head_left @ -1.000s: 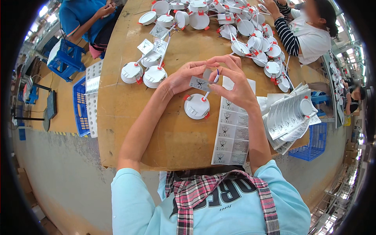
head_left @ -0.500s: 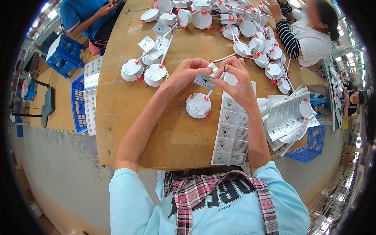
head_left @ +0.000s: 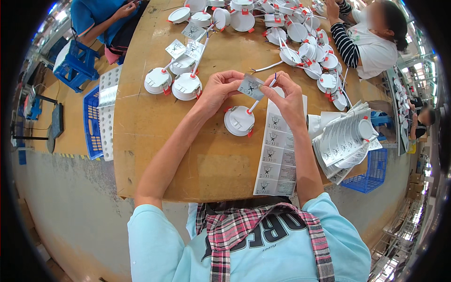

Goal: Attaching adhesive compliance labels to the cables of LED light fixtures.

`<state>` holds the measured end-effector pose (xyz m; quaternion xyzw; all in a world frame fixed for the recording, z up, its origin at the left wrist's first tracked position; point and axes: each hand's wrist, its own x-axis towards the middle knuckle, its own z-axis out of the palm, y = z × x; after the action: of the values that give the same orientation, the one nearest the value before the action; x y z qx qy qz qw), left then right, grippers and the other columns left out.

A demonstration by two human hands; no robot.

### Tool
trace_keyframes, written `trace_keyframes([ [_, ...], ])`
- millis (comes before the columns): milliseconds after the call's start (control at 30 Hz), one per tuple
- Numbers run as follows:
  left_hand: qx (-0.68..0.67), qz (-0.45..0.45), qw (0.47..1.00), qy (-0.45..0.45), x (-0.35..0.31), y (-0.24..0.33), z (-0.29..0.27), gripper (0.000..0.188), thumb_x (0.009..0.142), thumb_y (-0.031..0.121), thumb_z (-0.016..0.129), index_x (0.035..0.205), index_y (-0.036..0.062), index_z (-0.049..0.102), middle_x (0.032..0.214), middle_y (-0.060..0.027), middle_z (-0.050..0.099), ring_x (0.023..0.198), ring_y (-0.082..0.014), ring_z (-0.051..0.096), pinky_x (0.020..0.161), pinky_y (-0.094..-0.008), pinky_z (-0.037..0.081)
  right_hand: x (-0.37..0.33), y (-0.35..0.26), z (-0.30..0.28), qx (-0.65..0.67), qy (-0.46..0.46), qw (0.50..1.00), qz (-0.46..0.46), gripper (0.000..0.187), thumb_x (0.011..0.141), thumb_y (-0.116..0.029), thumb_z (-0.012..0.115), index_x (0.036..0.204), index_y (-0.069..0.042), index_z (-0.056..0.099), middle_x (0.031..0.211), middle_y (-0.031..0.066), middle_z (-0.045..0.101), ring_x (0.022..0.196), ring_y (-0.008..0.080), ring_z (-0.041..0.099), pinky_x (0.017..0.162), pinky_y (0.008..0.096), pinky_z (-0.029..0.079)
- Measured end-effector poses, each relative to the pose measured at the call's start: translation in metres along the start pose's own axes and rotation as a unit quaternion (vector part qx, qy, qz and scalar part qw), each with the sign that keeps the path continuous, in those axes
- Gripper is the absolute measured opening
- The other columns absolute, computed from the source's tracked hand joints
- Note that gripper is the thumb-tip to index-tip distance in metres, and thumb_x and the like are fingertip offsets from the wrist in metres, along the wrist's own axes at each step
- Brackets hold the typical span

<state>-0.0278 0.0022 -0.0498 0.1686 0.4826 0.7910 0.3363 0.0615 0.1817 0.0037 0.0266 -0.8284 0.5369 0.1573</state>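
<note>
A round white downlight (head_left: pixel 238 121) with red clips lies on the table between my forearms, its white cable (head_left: pixel 255 105) rising toward my hands. My left hand (head_left: pixel 224 89) is closed, pinching the left edge of a silver printed label (head_left: pixel 250 86) between thumb and fingers. On the other side, my right hand (head_left: pixel 287 97) is closed on the cable near its dark wire end, with the thumb and fingertips at the label's right edge. The label lies against the cable; how far it wraps around is hidden by the fingers. Under my right forearm lies a sheet of labels (head_left: pixel 275 162).
Three labelled downlights (head_left: pixel 186 86) stand at the left. A heap of downlights (head_left: pixel 300 37) covers the far side. At the right is a stack of label sheets (head_left: pixel 343 141) with a downlight on top. Two people sit at the far corners; blue crates (head_left: pixel 94 127) flank the table.
The label has moved up and turned flatter, its printed face now spread between my hands. The white folded piece at my left fingertips no longer shows.
</note>
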Motion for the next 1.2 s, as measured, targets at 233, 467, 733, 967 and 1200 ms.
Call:
trace_keyframes([
  [233,-0.012,-0.002,1.000,-0.004,-0.004,0.005,0.005,0.019,0.089,0.008,0.058,0.105,-0.0005,0.061,0.102,-0.0084,0.065,0.092,-0.0143,0.064,0.088,-0.0312,0.053,0.001,0.002,-0.001,0.052,-0.003,0.998,0.045,0.015,0.076,-0.013,0.072,0.080,-0.001,0.063,0.078,0.0028,0.059,0.077,0.0126,0.056,0.075,0.0281,0.043],
  [467,-0.009,0.002,1.000,0.019,0.001,-0.001,0.000,0.019,0.087,0.010,0.060,0.103,-0.0003,0.063,0.094,-0.0056,0.067,0.085,-0.0099,0.063,0.081,-0.0253,0.052,0.002,0.004,-0.003,0.108,-0.039,0.993,0.005,0.013,0.075,-0.013,0.072,0.080,-0.003,0.064,0.090,0.0026,0.059,0.088,0.0133,0.055,0.082,0.0295,0.043],
  [733,0.025,0.061,0.994,0.087,-0.004,0.011,0.002,0.028,0.092,0.015,0.051,0.112,-0.0025,0.059,0.104,-0.0094,0.064,0.100,-0.0150,0.060,0.092,-0.0299,0.045,0.005,0.000,-0.003,-0.025,-0.024,0.995,-0.098,0.017,0.072,-0.016,0.074,0.079,-0.005,0.064,0.099,0.0032,0.059,0.104,0.0192,0.048,0.092,0.0341,0.038],
  [967,0.336,0.199,0.916,0.089,-0.014,0.063,0.055,0.032,0.088,0.025,0.056,0.109,0.0016,0.062,0.101,-0.0087,0.064,0.098,-0.0163,0.058,0.089,-0.0316,0.042,0.004,-0.016,-0.015,-0.100,-0.083,0.988,-0.086,0.021,0.072,-0.012,0.073,0.089,-0.003,0.066,0.093,0.0051,0.062,0.101,0.0195,0.049,0.088,0.0318,0.041],
  [1200,0.410,0.136,0.902,-0.007,0.004,0.063,0.060,0.024,0.082,0.020,0.069,0.094,0.0016,0.062,0.085,-0.0042,0.064,0.073,-0.0102,0.059,0.067,-0.0224,0.047,-0.001,-0.015,-0.013,-0.052,-0.053,0.997,-0.023,0.029,0.073,-0.010,0.070,0.100,0.000,0.064,0.087,0.0071,0.066,0.094,0.0206,0.055,0.080,0.0312,0.046],
])
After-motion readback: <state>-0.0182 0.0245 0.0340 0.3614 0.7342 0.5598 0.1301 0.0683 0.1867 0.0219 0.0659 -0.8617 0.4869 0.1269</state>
